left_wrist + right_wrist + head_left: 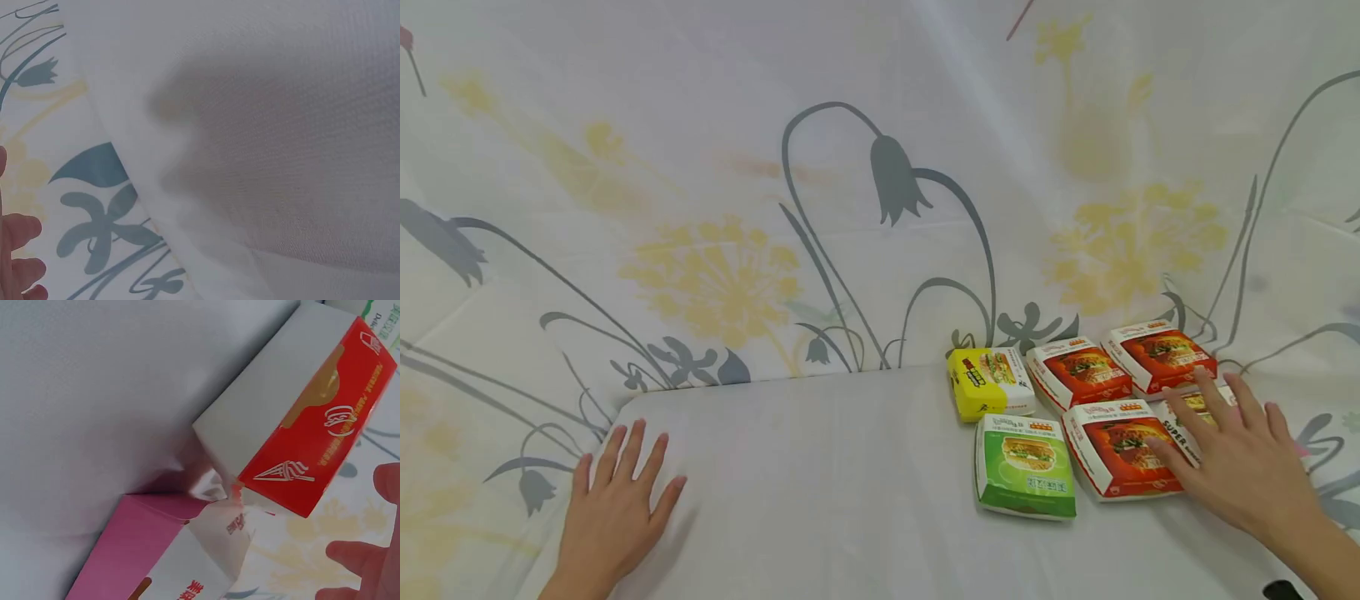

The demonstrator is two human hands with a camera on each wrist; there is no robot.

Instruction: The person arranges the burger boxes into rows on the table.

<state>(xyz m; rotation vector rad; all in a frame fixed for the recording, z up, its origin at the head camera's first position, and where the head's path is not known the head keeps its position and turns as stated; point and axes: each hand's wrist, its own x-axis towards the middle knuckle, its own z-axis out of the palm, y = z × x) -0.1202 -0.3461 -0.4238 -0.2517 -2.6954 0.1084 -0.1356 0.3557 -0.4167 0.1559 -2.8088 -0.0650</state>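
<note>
My left hand (613,504) is over the left part of the white-covered table, fingers spread and holding nothing. In the left wrist view, some of its fingertips (25,234) show at the left edge, with a soft shadow on the cloth. On the right, my right hand (1243,454) has its fingers spread above a white burger box marked SUPER (1183,429) and partly hides it. Beside that box lies a red burger box (1123,454). The right wrist view shows a pink-and-white box (140,534) and a red-sided box (306,419) near the fingers (359,556), which stand apart from both.
A green burger box (1026,467) and a yellow one (990,385) lie left of the red box. Two more red boxes (1078,372) (1159,357) lie behind it. A flower-patterned cloth (850,250) rises behind the white table surface (820,483).
</note>
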